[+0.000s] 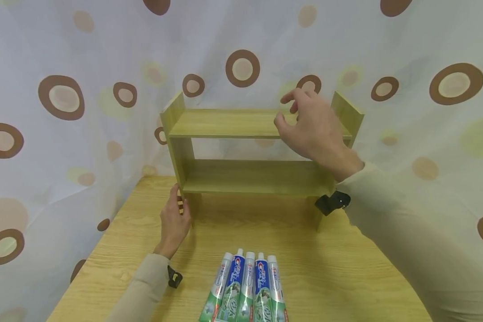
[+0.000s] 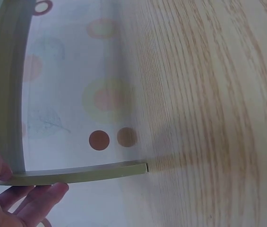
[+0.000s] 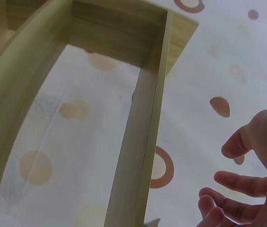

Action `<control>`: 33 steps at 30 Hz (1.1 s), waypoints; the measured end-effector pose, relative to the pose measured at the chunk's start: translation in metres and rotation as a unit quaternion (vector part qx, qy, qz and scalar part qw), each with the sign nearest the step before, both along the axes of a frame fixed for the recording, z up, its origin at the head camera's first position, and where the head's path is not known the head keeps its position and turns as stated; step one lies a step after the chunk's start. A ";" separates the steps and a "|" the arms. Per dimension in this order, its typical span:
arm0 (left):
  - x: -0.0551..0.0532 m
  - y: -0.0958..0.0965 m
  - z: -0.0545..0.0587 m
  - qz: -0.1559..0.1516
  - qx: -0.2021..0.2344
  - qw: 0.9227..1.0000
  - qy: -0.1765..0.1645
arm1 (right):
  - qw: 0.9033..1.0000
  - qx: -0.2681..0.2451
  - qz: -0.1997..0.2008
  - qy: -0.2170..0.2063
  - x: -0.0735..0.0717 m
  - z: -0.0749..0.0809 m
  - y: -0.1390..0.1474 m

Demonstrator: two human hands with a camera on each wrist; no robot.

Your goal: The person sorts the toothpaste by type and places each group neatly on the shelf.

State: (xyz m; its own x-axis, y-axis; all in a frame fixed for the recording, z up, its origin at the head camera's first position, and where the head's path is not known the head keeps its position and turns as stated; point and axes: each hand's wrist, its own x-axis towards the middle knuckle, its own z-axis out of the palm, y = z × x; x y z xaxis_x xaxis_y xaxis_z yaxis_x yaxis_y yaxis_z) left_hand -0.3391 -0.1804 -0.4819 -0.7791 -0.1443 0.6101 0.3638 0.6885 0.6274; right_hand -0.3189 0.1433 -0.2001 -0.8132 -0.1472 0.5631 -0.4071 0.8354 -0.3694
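Note:
A wooden two-tier shelf (image 1: 233, 123) stands on the table. My left hand (image 1: 175, 226) grips the lower part of its left side panel; in the left wrist view the thumb lies on one face of the panel (image 2: 90, 174) and the fingers (image 2: 43, 203) on the other. Up by the right end of the top board, my right hand (image 1: 314, 127) hangs in the air, fingers loosely bent and holding nothing. The right wrist view has that hand (image 3: 249, 189) apart from the shelf's board edge (image 3: 154, 127).
Several toothpaste tubes (image 1: 247, 286) lie side by side on the wooden table (image 1: 306, 277), caps toward the shelf. A white curtain (image 1: 426, 147) with brown circles hangs behind and at both sides. Dark straps with small devices (image 1: 333, 202) sit at both wrists.

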 end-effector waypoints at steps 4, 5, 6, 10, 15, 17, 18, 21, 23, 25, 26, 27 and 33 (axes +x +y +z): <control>0.001 -0.001 0.001 0.001 0.004 1.000 0.004 | 1.000 0.018 0.009 0.015 0.006 -0.009 -0.004; 0.001 -0.001 0.001 0.001 0.004 1.000 0.006 | 0.999 0.024 0.013 0.023 0.007 -0.012 -0.005; 0.001 -0.002 0.001 0.003 0.003 1.000 0.007 | 0.999 0.030 0.015 0.031 0.009 -0.015 -0.006; 0.001 -0.003 0.002 0.008 -0.002 1.000 0.011 | 0.998 0.035 0.029 0.031 0.015 -0.023 -0.011; 0.002 -0.004 0.002 0.007 -0.002 1.000 0.016 | 0.998 0.041 0.043 0.005 0.026 -0.032 -0.015; 0.002 -0.005 0.003 0.004 -0.001 1.000 0.017 | 0.998 0.051 0.049 0.004 0.029 -0.037 -0.017; 0.002 -0.005 0.003 0.003 -0.002 1.000 0.017 | 0.997 0.056 0.053 0.006 0.031 -0.040 -0.017; 0.003 -0.005 0.003 0.001 -0.001 1.000 0.018 | 0.995 0.067 0.068 0.011 0.033 -0.048 -0.019; 0.003 -0.005 0.003 0.003 -0.002 1.000 0.019 | 0.994 0.070 0.079 0.011 0.035 -0.055 -0.020; 0.004 -0.005 0.002 0.005 -0.002 1.000 0.020 | 0.994 0.067 0.087 0.009 0.036 -0.061 -0.020; 0.004 -0.005 0.002 0.006 -0.003 1.000 0.021 | 0.994 0.065 0.090 0.008 0.036 -0.065 -0.020; 0.004 -0.006 0.002 0.007 -0.005 1.000 0.021 | 0.994 0.061 0.092 0.003 0.037 -0.069 -0.019; 0.003 -0.005 0.003 0.003 -0.007 1.000 0.017 | 0.995 0.041 0.083 -0.043 0.039 -0.097 -0.017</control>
